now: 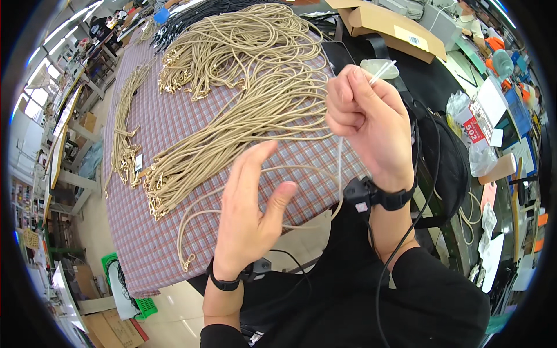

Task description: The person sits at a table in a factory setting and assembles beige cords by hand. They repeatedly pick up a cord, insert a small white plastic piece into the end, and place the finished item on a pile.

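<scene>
My right hand (371, 119) is raised at the right of the table, its fingers closed on a thin white string (340, 165). Two pale ends poke out above the thumb, and another length hangs below the fist. Lower and to the left, my left hand (246, 211) is open, thumb apart from the straightened fingers, with nothing visible in it. Behind it a single beige cord (184, 229) with a metal clasp loops along the table's near side toward the hanging string. Whether cord and string touch, I cannot tell. Beyond lies a bundle of beige cords (226, 130) with gold-coloured clasps.
A checked cloth covers the table (142, 243). A tangled heap of beige cords (243, 43) and black cords (203, 11) fill its far side; a smaller bundle (125, 116) lies left. An open cardboard box (389, 29) and a black bag (444, 156) are at right.
</scene>
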{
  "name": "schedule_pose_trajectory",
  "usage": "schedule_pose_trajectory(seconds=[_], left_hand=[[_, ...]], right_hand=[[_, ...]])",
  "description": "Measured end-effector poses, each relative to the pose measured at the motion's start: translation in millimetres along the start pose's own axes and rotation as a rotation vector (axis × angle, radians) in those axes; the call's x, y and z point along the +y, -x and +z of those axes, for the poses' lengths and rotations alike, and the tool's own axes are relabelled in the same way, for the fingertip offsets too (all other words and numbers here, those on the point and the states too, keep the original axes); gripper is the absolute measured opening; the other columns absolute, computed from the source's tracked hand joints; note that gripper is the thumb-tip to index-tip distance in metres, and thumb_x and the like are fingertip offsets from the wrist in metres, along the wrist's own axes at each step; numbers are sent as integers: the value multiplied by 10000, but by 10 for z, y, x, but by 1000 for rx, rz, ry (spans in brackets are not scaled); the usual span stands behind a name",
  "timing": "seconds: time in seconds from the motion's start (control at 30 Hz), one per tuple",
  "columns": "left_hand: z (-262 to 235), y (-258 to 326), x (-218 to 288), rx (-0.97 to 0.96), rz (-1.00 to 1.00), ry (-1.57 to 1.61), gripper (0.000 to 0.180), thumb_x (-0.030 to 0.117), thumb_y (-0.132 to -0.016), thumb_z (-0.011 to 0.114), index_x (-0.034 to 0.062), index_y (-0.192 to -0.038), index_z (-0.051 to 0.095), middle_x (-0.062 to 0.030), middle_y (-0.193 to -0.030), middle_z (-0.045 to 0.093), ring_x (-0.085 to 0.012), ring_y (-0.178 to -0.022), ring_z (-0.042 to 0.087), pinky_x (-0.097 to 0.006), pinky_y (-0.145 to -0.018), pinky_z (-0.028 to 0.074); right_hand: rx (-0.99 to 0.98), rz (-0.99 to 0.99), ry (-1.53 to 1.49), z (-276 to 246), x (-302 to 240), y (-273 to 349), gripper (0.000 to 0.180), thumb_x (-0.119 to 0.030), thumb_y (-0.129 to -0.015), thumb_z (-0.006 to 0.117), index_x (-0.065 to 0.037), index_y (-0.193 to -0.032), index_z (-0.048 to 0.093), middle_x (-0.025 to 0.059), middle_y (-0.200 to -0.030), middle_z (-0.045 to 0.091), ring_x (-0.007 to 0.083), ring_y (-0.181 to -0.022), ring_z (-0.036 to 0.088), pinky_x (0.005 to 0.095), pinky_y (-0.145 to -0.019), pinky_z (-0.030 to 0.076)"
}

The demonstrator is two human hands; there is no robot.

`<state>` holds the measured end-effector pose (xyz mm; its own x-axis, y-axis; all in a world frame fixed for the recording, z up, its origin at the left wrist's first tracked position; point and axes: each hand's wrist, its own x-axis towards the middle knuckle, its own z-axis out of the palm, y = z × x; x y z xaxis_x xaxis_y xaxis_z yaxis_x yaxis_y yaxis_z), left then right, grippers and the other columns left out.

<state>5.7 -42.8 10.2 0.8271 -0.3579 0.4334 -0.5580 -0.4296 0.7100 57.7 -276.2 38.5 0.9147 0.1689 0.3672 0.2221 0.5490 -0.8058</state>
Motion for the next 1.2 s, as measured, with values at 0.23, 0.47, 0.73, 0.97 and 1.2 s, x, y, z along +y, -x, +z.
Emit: schedule_pose_trajectory(seconds=[0.23,0.47,0.73,0.97,1.2], left_hand=[[222,-37,349,52,-302,744,286,28,-1048,627,-37,-1320,563,-110,-1017,691,-149,-831,676,-286,-735,522],[80,-96,80,306,-269,455,176,110,-1064,665,-21,-965,726,52,-732,616,-4,-635,438,-201,-571,309],[47,-80,81,277,-238,333,141,105,-1053,683,-19,-997,720,70,-733,577,8,-636,421,-199,-572,294],[99,-102,118,316,-193,339,120,89,-1044,692,-16,-987,709,70,-709,561,7,-625,415,-198,-567,278],[149,-86,85,313,-150,260,219,181,-1084,642,-20,-1036,718,99,-670,488,13,-554,311,-226,-511,191]], right_hand=[[-174,-48,23,469,172,206,289,-250,-1139,533,-42,-950,596,-44,-806,523,69,-698,477,229,-637,410],[-215,-317,1190,-214,-340,126,354,-167,-862,836,-29,-1150,686,104,-1093,674,273,-961,690,377,-865,563],[185,387,1678,-942,-274,208,318,-217,-764,889,-74,-979,705,86,-906,734,310,-911,716,437,-779,561],[151,375,1707,-975,-212,210,173,-144,-763,825,-70,-864,705,105,-850,744,332,-848,726,443,-728,559],[170,330,1756,-939,-140,237,123,-127,-775,763,-67,-865,703,110,-855,739,341,-862,717,452,-737,553]])
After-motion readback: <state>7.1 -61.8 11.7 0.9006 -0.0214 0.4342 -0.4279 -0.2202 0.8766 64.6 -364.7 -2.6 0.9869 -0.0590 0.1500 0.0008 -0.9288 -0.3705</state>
